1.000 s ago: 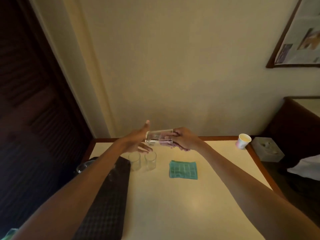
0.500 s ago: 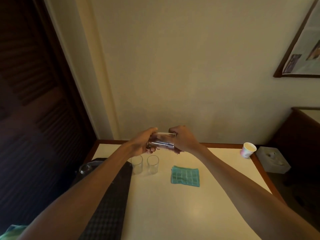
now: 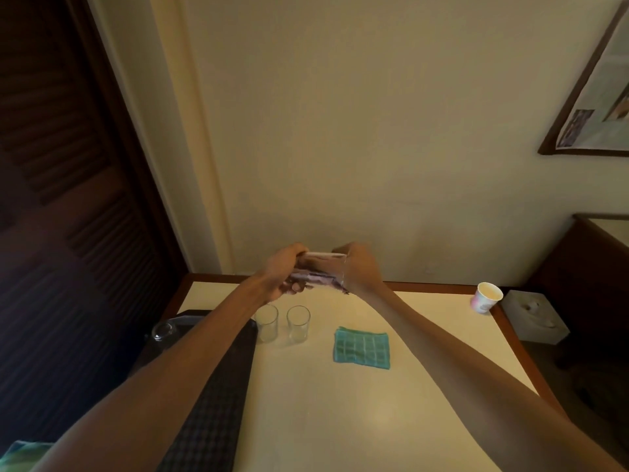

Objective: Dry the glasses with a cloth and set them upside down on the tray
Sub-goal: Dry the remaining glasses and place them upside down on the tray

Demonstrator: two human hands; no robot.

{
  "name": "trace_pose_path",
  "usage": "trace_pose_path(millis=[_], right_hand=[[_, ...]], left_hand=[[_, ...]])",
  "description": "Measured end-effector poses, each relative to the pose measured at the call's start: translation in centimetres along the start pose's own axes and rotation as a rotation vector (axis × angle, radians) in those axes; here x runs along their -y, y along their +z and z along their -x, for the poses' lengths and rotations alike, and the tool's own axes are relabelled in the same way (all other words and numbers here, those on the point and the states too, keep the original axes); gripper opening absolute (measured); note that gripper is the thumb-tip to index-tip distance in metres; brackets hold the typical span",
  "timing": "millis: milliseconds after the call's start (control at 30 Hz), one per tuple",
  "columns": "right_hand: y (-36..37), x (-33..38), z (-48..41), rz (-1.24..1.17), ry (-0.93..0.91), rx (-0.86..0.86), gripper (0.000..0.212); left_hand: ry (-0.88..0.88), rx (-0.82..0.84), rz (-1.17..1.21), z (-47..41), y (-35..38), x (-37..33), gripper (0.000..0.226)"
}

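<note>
Glass (image 3: 321, 267), sideways above far table (image 3: 340, 420) edge — left hand (image 3: 284, 271) and right hand (image 3: 361, 267) each clasp an end, rim seemingly rightward.

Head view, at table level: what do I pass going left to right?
Glass at the far left, left standing glass, right standing glass, teal cloth, paper cup, white box.

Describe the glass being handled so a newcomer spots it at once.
Find the cream table by the wall. Above its far edge, the left hand and right hand hold a glass sideways. The two glasses below stand upright, untouched.
</note>
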State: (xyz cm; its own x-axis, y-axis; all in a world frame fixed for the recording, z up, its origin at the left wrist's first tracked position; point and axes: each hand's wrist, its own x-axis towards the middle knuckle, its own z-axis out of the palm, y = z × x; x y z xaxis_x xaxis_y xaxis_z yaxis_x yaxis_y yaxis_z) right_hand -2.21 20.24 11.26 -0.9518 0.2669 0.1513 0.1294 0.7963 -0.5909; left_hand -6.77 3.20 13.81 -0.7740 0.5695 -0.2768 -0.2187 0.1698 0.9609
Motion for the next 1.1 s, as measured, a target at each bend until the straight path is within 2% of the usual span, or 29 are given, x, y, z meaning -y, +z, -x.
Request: trace_pose_path(millis=[100,133,200,267,400,467,533,567,633,667,733,767,800,833,900,1000,1033,1100], right_hand=[[-0.7,2.0,0.8,-0.481,0.296,0.321,0.029],[-1.3,2.7,1.2,-0.553,0.355,0.374,0.033],[-1.5,2.7,1.2,-0.472,0.333,0.366,0.043],[-1.2,2.0,0.5,-0.242,0.194,0.169,0.047],[-1.4,1.8,0.2,0.325,-0.314,-0.257,0.013],[-2.1,2.6,0.7,0.463,-0.515,-0.388,0.016],[-2.0,2.8,0.5,0.513,-0.590,-0.479,0.022],[-2.0,2.6,0.3,0.487,-0.593,-0.471,0.019],[-1.5,2.2,0.3,0.314,-0.464,-0.384,0.016],[-1.3,2.3,0.3,0.168,-0.312,-0.286,0.019],[-1.5,3.1,0.7,-0.306,0.064,-0.001,0.025],[-1.5,3.4,0.9,-0.527,0.185,0.172,0.028],[-1.4,3.7,1.0,-0.634,0.213,0.311,0.030],[-1.3,3.9,0.9,-0.657,0.199,0.380,0.034],[-1.5,4.3,0.8,-0.556,0.157,0.344,0.033],[-2.2,4.9,0.8,-0.156,0.058,0.051,0.024],[-2.4,5.2,1.0,0.027,-0.052,-0.082,0.018],[-2.2,5.3,1.1,0.336,-0.360,-0.328,0.020]], left_hand=[[0.207,-0.125,-0.106,-0.4,-0.1,0.2,0.033],[0.252,-0.148,-0.135,-0.4,0.0,0.4,0.032],[0.302,-0.150,-0.133,-0.1,-0.2,0.9,0.034],[0.292,-0.093,-0.075,0.1,-0.5,1.1,0.041],[0.039,-0.002,0.062,0.1,-1.4,0.7,0.048],[-0.075,-0.009,0.106,0.1,-1.3,0.5,0.045],[-0.086,-0.055,0.066,0.2,-1.1,0.3,0.034],[-0.061,-0.085,0.035,0.2,-0.9,0.2,0.029],[0.031,-0.164,-0.029,0.2,-0.8,0.1,0.025],[0.103,-0.199,-0.072,0.2,-0.8,0.0,0.025],[0.269,-0.242,-0.150,0.4,-0.9,-0.5,0.024],[0.341,-0.261,-0.174,0.6,-0.9,-0.7,0.025],[0.396,-0.284,-0.203,0.8,-0.8,-0.9,0.025],[0.436,-0.307,-0.230,1.0,-0.8,-0.9,0.025],[0.476,-0.333,-0.227,1.3,-0.8,-0.8,0.025],[0.383,-0.254,-0.102,1.4,-1.4,-0.7,0.029],[0.298,-0.192,-0.038,1.4,-1.7,-0.8,0.033],[0.094,-0.060,0.108,1.6,-2.3,-1.0,0.038]])
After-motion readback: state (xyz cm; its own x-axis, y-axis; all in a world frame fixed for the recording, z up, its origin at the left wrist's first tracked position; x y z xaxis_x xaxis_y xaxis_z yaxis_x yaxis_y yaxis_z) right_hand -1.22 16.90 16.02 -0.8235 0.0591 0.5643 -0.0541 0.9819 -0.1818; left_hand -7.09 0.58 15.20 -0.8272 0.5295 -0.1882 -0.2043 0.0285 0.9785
